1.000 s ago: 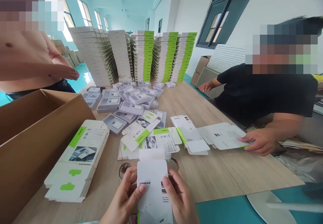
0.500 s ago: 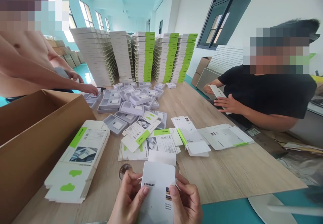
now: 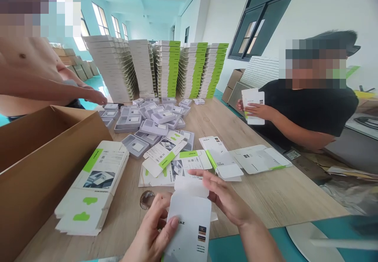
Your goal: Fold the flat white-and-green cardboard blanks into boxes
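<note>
My left hand [image 3: 153, 230] grips a white folded carton [image 3: 189, 224] by its left edge, thumb on the printed front, low in the middle of the view. The carton's top flap [image 3: 191, 186] stands open. My right hand [image 3: 224, 197] has its fingers stretched out over that flap, holding nothing. Just beyond lie flat white-and-green carton blanks [image 3: 174, 161] on the wooden table [image 3: 265, 199].
An open brown cardboard box [image 3: 38, 155] fills the left, with a stack of flat cartons [image 3: 94, 187] beside it. Several grey trays [image 3: 147, 120] lie mid-table; tall carton stacks [image 3: 168, 69] stand behind. A shirtless person reaches in at left; a person in black at right holds a carton [image 3: 252, 104].
My right hand let go of the carton's right side and moved up over its top flap. The person at right lifted a carton upright; the person at left drew the arm back slightly.
</note>
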Motion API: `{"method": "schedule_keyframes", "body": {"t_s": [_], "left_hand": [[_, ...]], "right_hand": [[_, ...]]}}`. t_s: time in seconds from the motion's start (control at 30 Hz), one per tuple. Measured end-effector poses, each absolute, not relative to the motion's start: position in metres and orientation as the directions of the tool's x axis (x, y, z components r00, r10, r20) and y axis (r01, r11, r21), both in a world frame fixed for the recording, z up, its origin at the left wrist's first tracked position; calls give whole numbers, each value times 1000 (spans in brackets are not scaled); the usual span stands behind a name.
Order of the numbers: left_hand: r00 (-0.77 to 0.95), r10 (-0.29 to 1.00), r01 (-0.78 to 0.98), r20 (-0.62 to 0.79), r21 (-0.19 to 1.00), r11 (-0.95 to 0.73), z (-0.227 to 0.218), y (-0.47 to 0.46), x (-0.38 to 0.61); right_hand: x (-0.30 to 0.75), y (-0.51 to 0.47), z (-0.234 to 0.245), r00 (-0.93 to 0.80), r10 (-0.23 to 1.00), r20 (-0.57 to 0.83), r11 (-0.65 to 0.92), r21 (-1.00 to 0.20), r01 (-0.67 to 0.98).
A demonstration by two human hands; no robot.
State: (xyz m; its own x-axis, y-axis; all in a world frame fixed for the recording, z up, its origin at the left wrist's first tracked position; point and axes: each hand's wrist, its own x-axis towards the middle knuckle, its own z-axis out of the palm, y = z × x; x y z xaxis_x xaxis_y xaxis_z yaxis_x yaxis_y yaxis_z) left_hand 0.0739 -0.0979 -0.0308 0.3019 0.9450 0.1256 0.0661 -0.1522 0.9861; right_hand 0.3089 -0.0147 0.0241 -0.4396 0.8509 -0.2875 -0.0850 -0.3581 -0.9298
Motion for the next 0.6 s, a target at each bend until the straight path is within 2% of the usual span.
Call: {"method": "schedule_keyframes", "body": {"t_s": [0.17, 0.27, 0.33, 0.4, 0.47, 0.6], "left_hand": [[354, 903, 16, 245, 963, -268, -36, -100, 70], [337, 876, 12, 344, 929, -369, -38, -104, 69], [307, 873, 20, 380, 914, -405, -39, -107, 70], [251, 880, 7, 403, 908, -418, -39, -110, 71], [220, 875, -40, 431, 900, -433, -41, -112, 72], [250, 868, -162, 429, 902, -399, -50, -116, 75]], "right_hand": [[307, -10, 31, -665, 723, -189, -173, -981, 91], [304, -18, 41, -737, 671, -81, -39, -996, 75], [303, -21, 50, -782, 621, 38, 141, -988, 63], [304, -21, 59, -831, 547, 98, 351, -928, 121], [306, -20, 66, -868, 490, 83, 512, -833, 210], [309, -23, 74, -875, 482, 53, 641, -703, 310]]}}
